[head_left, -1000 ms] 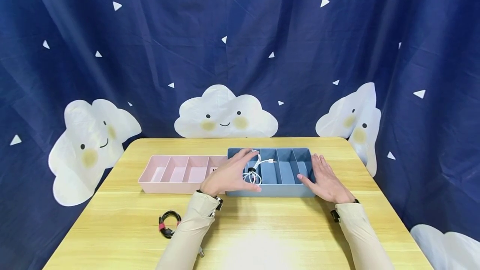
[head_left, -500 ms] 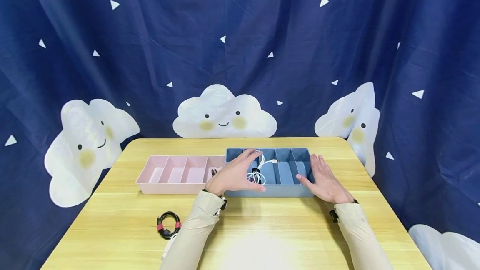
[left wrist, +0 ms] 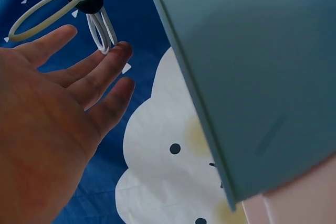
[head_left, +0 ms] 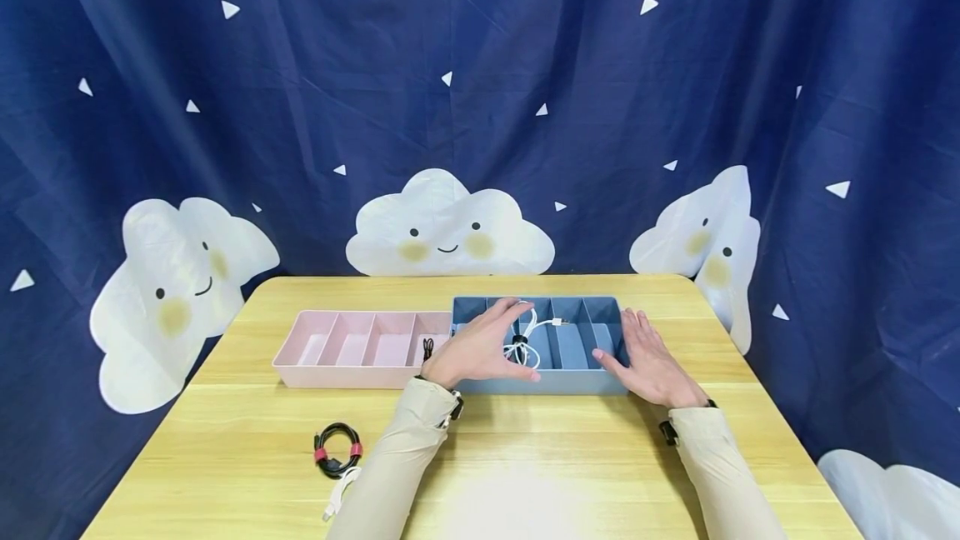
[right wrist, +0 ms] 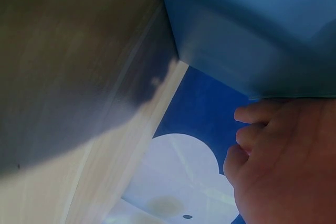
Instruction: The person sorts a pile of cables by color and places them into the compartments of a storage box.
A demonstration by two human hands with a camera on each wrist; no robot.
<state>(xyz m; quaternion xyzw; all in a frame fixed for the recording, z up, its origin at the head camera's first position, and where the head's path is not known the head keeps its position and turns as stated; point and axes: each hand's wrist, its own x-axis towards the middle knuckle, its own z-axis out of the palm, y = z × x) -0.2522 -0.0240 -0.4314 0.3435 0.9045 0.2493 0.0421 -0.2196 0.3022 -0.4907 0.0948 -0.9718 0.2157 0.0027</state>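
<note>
My left hand (head_left: 486,346) is raised over the blue divided box (head_left: 555,382), thumb and fingers spread around a coiled white cable (head_left: 521,348) with a black tie. The bundle spans between them, its plug end sticking out to the right. In the left wrist view the small end loops of the white cable (left wrist: 100,32) meet a fingertip. My right hand (head_left: 654,363) rests against the box's right end, fingers fairly straight along the outer wall and thumb reaching over the rim. In the right wrist view its fingers (right wrist: 249,135) lie beside the blue wall (right wrist: 226,40).
To the left, a pink divided box (head_left: 345,377) adjoins the blue one, with a small black coiled item (head_left: 428,348) in its right compartment. On the wooden table (head_left: 247,440) in front lie a black coiled cable (head_left: 337,450) with red ties and a white cable (head_left: 341,490).
My left hand has shifted right with the coiled white cable, uncovering the small black item and the white cable on the table. The right hand stays at the blue box's end.
</note>
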